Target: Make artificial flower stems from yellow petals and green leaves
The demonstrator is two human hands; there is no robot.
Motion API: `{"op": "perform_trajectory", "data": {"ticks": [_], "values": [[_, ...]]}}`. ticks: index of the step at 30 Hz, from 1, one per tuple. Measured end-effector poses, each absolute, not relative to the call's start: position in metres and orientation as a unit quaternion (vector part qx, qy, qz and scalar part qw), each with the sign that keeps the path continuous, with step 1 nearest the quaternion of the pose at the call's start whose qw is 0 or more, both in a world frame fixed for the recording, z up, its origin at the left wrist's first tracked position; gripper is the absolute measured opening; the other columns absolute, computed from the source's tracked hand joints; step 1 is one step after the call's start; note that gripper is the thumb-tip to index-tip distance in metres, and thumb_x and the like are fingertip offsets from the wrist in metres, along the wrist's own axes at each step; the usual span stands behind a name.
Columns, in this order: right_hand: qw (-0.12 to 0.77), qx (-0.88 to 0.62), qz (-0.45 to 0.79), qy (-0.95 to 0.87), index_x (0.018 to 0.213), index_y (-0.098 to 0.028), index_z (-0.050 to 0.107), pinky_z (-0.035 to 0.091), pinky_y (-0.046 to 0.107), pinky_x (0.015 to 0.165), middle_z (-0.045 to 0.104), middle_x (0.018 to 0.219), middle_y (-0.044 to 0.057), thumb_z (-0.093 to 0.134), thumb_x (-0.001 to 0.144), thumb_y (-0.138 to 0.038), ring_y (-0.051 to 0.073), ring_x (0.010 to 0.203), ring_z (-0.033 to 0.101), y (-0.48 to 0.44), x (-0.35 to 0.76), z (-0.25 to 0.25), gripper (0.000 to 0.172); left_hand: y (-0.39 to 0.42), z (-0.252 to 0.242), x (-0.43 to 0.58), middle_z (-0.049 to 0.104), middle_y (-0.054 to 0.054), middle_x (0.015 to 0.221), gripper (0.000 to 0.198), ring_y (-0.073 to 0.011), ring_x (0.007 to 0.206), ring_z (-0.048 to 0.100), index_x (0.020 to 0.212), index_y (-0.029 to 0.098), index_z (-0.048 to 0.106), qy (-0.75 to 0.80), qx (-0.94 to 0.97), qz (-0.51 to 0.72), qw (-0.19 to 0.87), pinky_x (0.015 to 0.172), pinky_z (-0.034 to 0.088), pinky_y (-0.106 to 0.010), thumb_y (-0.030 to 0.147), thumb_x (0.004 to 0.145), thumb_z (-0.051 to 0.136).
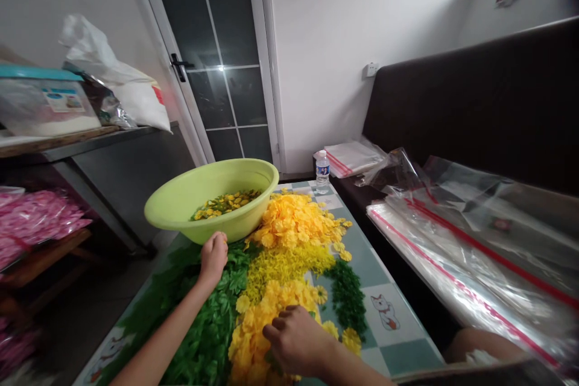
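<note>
My left hand (214, 257) is closed in front of the lime-green basin (165, 202), over the green artificial leaves (203, 319). A speck of yellow shows at its fingertips, too small to name. My right hand (298, 338) is closed just above the near pile of yellow artificial petals (251, 338); a bit of green shows beside its fingers, and what they hold is hidden. Inside the basin lie small yellow-and-green flower pieces (226, 204). Beyond my hands are thin yellow pieces (280, 268) and a pile of orange-yellow petals (294, 220). Small dark green sprigs (346, 295) lie to the right.
A water bottle (322, 172) stands at the far end of the checked table (402, 344). Clear plastic bags with red strips (452, 265) cover the dark bench on the right. At left are a lidded plastic box (45, 99), a white sack (140, 96) and bagged pink petals (38, 223).
</note>
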State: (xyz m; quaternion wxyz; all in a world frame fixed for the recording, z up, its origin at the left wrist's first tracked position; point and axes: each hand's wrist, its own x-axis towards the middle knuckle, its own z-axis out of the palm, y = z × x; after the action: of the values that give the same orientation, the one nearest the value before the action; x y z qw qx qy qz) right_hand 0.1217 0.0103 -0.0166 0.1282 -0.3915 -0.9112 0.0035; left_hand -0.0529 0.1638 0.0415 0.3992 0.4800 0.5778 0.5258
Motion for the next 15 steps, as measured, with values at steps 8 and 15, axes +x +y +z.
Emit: {"op": "perform_trajectory", "data": {"ticks": [8,15], "values": [[0.11,-0.411,0.027,-0.905,0.084,-0.017,0.059,0.036,0.028,0.056,0.07,0.075,0.005,0.053,0.081,-0.021,0.017,0.064,0.063,0.009,0.121,-0.017,0.007,0.114,0.048,-0.055,0.064,-0.003,0.091,0.024,-0.0125,0.066,0.061,0.105,0.014,0.059,0.576,0.381,0.491,0.53,0.056,0.053,-0.027,0.033,0.092,0.054],[0.091,-0.577,0.045,-0.811,0.092,-0.014,0.062,0.046,0.03,0.063,0.069,0.082,0.006,0.048,0.089,-0.015,0.018,0.071,0.064,0.024,0.152,-0.004,0.014,0.033,0.033,-0.047,0.028,0.013,0.047,0.032,-0.002,0.031,0.016,0.07,0.017,0.048,0.524,0.322,0.508,0.603,0.03,0.014,-0.016,0.041,0.092,0.048]]}}
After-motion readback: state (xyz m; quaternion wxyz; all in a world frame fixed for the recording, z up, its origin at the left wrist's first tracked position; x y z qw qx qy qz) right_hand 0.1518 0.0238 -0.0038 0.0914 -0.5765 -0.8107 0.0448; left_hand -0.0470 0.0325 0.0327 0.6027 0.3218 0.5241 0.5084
